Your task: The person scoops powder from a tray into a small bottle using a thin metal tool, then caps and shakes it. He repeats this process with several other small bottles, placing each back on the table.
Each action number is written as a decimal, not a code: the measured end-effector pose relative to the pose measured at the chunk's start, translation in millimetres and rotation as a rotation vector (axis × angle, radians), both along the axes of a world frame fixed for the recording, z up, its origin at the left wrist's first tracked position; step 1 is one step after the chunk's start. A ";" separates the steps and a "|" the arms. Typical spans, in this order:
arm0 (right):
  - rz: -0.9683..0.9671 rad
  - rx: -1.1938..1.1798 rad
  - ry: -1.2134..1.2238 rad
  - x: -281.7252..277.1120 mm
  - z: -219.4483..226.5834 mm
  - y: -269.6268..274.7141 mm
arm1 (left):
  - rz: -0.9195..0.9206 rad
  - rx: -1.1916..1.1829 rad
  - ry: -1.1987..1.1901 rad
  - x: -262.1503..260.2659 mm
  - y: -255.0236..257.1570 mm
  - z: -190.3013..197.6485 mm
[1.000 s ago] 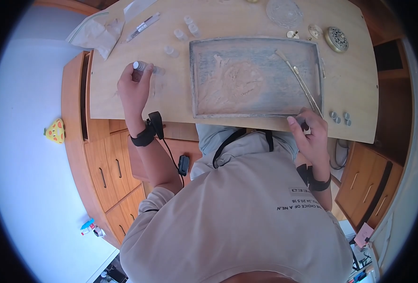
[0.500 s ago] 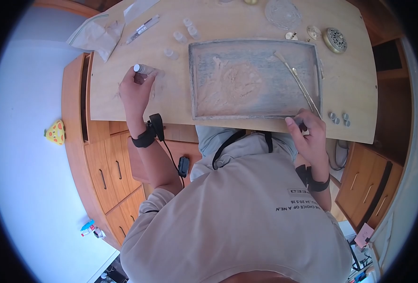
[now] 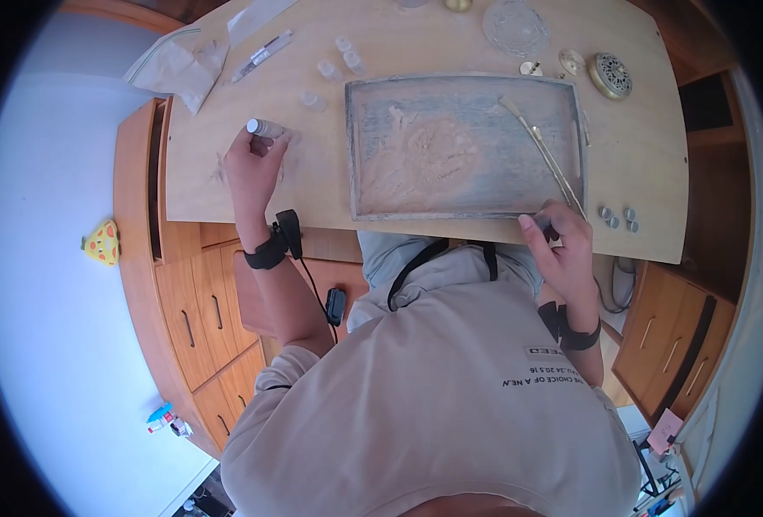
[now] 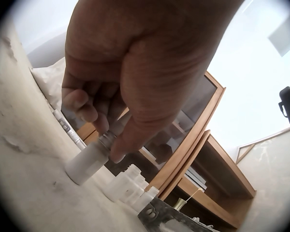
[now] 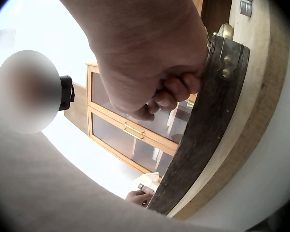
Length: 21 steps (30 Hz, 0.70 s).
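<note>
My left hand [image 3: 251,177] is at the left of the table, holding a small whitish bottle [image 3: 269,130] with a silver cap. Seen from the left wrist, the bottle [image 4: 88,163] leans, its base by the tabletop and the thumb and fingers at the cap end. Near the front right corner of a weathered grey wooden tray [image 3: 442,217] is my right hand [image 3: 564,246], its fingers loosely curled. Nothing shows in that hand in the right wrist view, where it overlaps the tray's dark side [image 5: 205,125]. Brown powder [image 3: 440,151] lies spread in the tray.
Gold-coloured tools [image 3: 547,155] lean across the tray's right side. Several small bottles [image 3: 352,60], a pen [image 3: 263,55] and a plastic bag [image 3: 183,69] are at the back left. Beyond the tray are a glass dish [image 3: 516,28] and openwork burner [image 3: 611,76]. Several silver caps [image 3: 612,221] lie right.
The left thumb has slid lower along the bottle, uncovering more of its upper side. The right hand stays by the tray corner; the whole head view has shifted slightly.
</note>
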State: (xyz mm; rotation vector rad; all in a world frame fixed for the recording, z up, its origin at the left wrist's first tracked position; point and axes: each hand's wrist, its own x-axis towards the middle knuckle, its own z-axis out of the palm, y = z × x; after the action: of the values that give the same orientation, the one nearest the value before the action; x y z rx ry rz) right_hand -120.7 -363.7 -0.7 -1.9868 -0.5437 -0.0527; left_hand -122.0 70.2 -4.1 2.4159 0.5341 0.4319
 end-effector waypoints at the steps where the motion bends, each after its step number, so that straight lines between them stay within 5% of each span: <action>1: 0.000 0.001 0.006 -0.1 0.4 0.1 | -0.003 0.002 -0.001 -0.2 0.5 -0.7; 21: -0.006 0.010 0.026 -0.7 1.2 0.9 | 0.001 -0.106 -0.039 -3.0 -11.4 9.6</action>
State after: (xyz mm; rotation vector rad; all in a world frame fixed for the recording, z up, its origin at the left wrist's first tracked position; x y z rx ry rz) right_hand -121.4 -362.8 0.5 -1.9766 -0.5194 -0.0329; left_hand -125.0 58.8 5.6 2.3010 0.5280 0.4389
